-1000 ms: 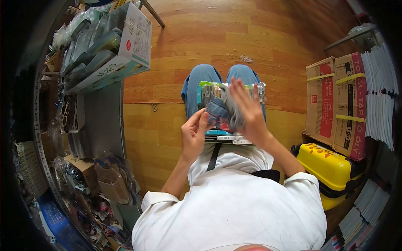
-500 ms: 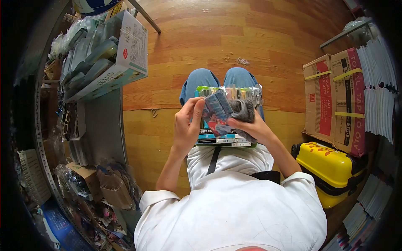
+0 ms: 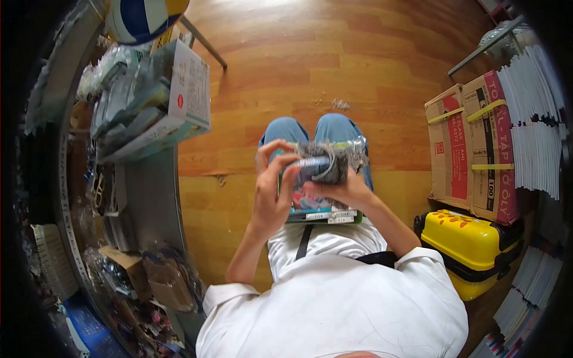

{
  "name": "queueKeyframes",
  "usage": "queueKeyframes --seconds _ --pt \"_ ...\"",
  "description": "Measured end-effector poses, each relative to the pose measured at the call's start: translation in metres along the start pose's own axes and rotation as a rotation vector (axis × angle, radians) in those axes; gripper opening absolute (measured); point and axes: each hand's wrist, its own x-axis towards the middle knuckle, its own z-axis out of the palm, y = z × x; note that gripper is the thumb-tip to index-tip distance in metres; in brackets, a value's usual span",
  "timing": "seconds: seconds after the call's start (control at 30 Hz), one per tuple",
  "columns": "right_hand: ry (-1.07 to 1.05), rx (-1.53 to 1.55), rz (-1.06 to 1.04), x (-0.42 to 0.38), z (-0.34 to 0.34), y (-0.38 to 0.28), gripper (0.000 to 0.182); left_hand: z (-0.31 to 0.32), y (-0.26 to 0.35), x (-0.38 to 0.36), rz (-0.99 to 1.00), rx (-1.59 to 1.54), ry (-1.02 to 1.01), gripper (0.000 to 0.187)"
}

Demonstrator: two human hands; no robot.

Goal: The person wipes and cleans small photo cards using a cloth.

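The fingers of the left hand are curled over the top and near side of a small plastic-wrapped packet, pinching it, while the right hand cups the same packet from below, its fingers pressed together under the wrapper. The packet sits between the two hands, just above a tray of card packs that rests on the lap. By the look of it, the step in hand is turning or sorting the packet over the tray; the next move would call for a steady grip on the slippery wrapper. Well off beyond the left fingers stands a carton of wrapped goods; beyond the right fingers a yellow suitcase.
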Motion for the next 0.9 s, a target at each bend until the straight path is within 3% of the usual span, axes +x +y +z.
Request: queueKeyframes --seconds 0.13,0.2,0.27,0.37,0.4,0.47,0.53,0.57,0.6,0.63,0.67,0.7,0.73,0.77,0.8,0.9 --pt "-0.189 -0.392 -0.055 -0.017 -0.015 -0.001 0.047 -0.001 -0.015 0.0 0.051 0.033 -0.015 0.017" --pt "-0.243 -0.383 -0.089 -0.032 -0.024 -0.007 0.045 -0.006 -0.019 0.007 -0.03 -0.104 0.04 0.023" --pt "-0.279 -0.367 0.074 -0.04 -0.044 -0.02 0.044 -0.013 -0.019 0.014 -0.044 -0.234 0.035 0.029" --pt "-0.098 -0.043 0.101 -0.035 -0.064 -0.012 0.056 -0.012 -0.025 0.012 0.027 -0.552 -0.195 0.03" --pt "-0.092 -0.047 0.083 -0.031 -0.06 -0.006 0.056 0.001 -0.023 0.01 0.044 -0.547 -0.204 0.03" --pt "0.045 0.346 0.2 -0.014 -0.041 0.014 0.064 0.024 -0.019 0.003 -0.022 -0.481 -0.187 0.03" --pt "-0.02 0.278 0.202 0.002 -0.015 -0.005 0.07 0.031 -0.027 -0.006 -0.041 -0.34 -0.114 0.031" --pt "0.045 0.113 -0.054 0.018 -0.006 0.013 0.07 0.033 -0.036 -0.01 -0.125 -0.526 -0.02 0.033" --pt "0.11 -0.049 -0.306 0.03 0.003 0.024 0.069 0.031 -0.044 -0.018 -0.114 -0.516 -0.01 0.033" --pt "0.14 -0.14 -0.394 0.032 0.009 0.017 0.067 0.027 -0.049 -0.024 -0.296 -0.662 0.048 0.035" --pt "0.124 -0.139 -0.407 0.035 0.009 0.017 0.067 0.024 -0.055 -0.027 -0.476 -0.809 0.109 0.037" --pt "0.24 -0.37 -0.395 0.036 0.007 0.02 0.066 0.022 -0.046 -0.022 -0.314 -0.607 0.171 0.041" --pt "0.356 -0.604 -0.38 0.037 0.005 0.019 0.066 0.018 -0.046 -0.02 -0.302 -0.602 0.191 0.041" --pt "0.478 -0.531 -0.445 0.033 0.008 0.019 0.064 0.015 -0.048 -0.02 -0.283 -0.487 0.285 0.039" --pt "0.456 -0.537 -0.456 0.026 0.007 0.013 0.064 0.012 -0.051 -0.019 -0.267 -0.375 0.378 0.037" --pt "0.221 -0.961 -0.551 -0.004 0.021 -0.023 0.068 0.015 -0.056 -0.013 -0.258 -0.284 0.423 0.037"
